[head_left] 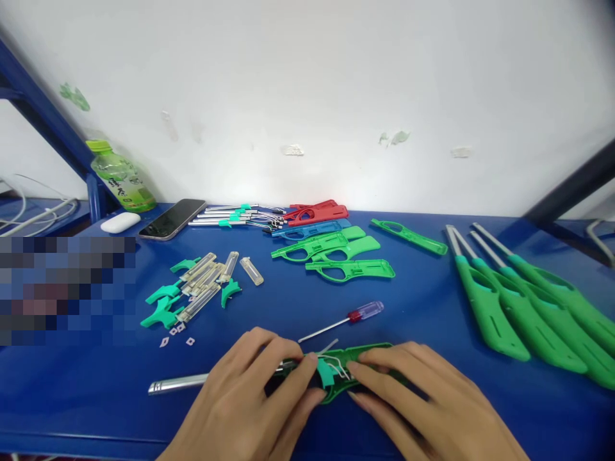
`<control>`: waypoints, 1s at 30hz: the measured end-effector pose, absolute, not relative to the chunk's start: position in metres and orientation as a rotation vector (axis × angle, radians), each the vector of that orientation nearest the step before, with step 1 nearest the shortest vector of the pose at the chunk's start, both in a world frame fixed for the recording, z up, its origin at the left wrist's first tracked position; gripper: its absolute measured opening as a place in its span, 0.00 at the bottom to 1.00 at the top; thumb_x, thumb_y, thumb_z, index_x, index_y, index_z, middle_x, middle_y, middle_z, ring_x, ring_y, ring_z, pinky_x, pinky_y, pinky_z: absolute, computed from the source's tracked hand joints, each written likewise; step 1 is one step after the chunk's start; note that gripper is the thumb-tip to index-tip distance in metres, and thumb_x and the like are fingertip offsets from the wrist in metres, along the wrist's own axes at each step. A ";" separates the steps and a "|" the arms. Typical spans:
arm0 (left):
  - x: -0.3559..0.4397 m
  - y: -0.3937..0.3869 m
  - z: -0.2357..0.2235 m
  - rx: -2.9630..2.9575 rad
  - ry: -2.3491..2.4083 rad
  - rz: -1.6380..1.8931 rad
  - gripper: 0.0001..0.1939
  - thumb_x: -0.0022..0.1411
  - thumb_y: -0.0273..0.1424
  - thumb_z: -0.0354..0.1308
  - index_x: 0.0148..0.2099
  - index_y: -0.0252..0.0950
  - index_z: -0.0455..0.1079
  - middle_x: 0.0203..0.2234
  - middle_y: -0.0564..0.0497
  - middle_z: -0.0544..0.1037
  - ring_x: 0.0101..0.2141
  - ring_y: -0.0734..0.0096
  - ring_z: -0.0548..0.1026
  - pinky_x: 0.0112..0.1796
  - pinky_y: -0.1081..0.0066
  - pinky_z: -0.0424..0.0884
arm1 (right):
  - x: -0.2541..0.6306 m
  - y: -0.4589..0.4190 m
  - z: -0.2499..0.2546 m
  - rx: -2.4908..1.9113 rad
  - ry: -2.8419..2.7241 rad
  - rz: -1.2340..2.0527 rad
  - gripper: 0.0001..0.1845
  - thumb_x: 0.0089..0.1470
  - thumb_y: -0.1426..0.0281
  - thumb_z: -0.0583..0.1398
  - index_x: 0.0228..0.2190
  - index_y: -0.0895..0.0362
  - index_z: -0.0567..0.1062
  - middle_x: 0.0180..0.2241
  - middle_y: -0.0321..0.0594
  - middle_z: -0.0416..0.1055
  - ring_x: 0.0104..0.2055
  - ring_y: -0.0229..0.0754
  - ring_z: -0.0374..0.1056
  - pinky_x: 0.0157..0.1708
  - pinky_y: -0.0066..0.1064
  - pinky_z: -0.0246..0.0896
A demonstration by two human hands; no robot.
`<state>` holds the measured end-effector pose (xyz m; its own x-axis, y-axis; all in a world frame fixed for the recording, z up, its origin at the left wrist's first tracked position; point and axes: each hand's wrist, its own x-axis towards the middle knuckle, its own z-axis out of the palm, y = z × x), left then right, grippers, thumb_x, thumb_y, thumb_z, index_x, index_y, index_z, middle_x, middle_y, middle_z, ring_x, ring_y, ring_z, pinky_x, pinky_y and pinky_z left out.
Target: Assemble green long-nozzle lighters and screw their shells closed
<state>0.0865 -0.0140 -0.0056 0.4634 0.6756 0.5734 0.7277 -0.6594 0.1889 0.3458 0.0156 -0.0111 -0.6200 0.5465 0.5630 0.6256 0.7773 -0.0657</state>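
Both hands busy at the near edge of the blue table (423, 294), working over an open green shell half (336, 395) lying right between them. Left hand (254, 390): fingers curled round the shell's left part, fingertips against a teal trigger (325, 374); a metal tube (177, 383) pokes out to the left beneath that hand. Right hand (423, 397): fingers and thumb gripping the shell's right part, index fingertip beside white wires (342, 366); whether it pinches them, can't tell. Screwdriver (366, 312) lies just beyond the shell. Clear tanks (199, 302) and loose teal triggers (163, 315) heaped off to the left, spare green shells (368, 269) farther back, green-handled lighters (494, 317) lined up side by side at right.
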 end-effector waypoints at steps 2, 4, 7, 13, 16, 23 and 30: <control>0.083 -0.017 -0.006 -2.559 -1.295 -0.989 0.13 0.75 0.24 0.57 0.57 0.35 0.75 0.44 0.46 0.79 0.43 0.63 0.73 0.45 0.63 0.76 | 0.348 0.015 -0.012 -0.853 -2.394 -0.194 0.17 0.75 0.66 0.54 0.47 0.48 0.83 0.43 0.29 0.84 0.40 0.37 0.81 0.45 0.28 0.74; 0.076 -0.019 -0.005 -2.501 -1.343 -1.019 0.15 0.75 0.22 0.56 0.60 0.36 0.73 0.46 0.46 0.78 0.46 0.64 0.73 0.50 0.65 0.74 | 0.349 0.015 -0.014 -0.861 -2.373 -0.192 0.13 0.74 0.67 0.56 0.49 0.48 0.82 0.44 0.30 0.84 0.41 0.37 0.80 0.45 0.27 0.73; 0.060 -0.022 -0.003 -2.486 -1.396 -0.991 0.16 0.73 0.21 0.55 0.58 0.40 0.73 0.47 0.49 0.78 0.47 0.68 0.74 0.51 0.69 0.73 | 0.348 0.015 -0.015 -0.893 -2.336 -0.221 0.12 0.73 0.64 0.58 0.52 0.47 0.80 0.47 0.33 0.83 0.45 0.39 0.80 0.46 0.30 0.74; 0.044 -0.025 -0.007 -2.500 -1.443 -0.926 0.12 0.73 0.27 0.57 0.54 0.45 0.76 0.46 0.52 0.81 0.47 0.68 0.78 0.49 0.72 0.76 | 0.344 0.018 -0.013 -0.933 -2.309 -0.266 0.18 0.75 0.57 0.54 0.53 0.50 0.79 0.49 0.37 0.82 0.49 0.44 0.80 0.45 0.36 0.78; 0.047 -0.023 -0.008 -2.494 -1.481 -0.918 0.12 0.74 0.27 0.57 0.55 0.44 0.76 0.46 0.52 0.81 0.47 0.68 0.78 0.48 0.72 0.77 | 0.343 0.018 -0.014 -0.928 -2.302 -0.266 0.18 0.74 0.57 0.54 0.53 0.51 0.78 0.49 0.38 0.83 0.48 0.45 0.81 0.44 0.37 0.79; 0.046 -0.023 -0.005 -2.447 -1.468 -0.919 0.10 0.74 0.29 0.57 0.54 0.43 0.75 0.45 0.52 0.81 0.47 0.69 0.78 0.50 0.72 0.75 | 0.346 0.020 -0.016 -0.897 -2.289 -0.297 0.18 0.73 0.56 0.55 0.52 0.50 0.79 0.48 0.39 0.83 0.47 0.46 0.81 0.42 0.37 0.80; 0.031 -0.017 -0.008 -2.328 -1.524 -1.028 0.09 0.74 0.24 0.57 0.51 0.41 0.75 0.46 0.51 0.77 0.48 0.70 0.74 0.52 0.71 0.71 | 0.354 0.018 -0.019 -0.947 -2.226 -0.218 0.15 0.71 0.64 0.58 0.55 0.48 0.78 0.51 0.38 0.81 0.50 0.45 0.79 0.47 0.34 0.78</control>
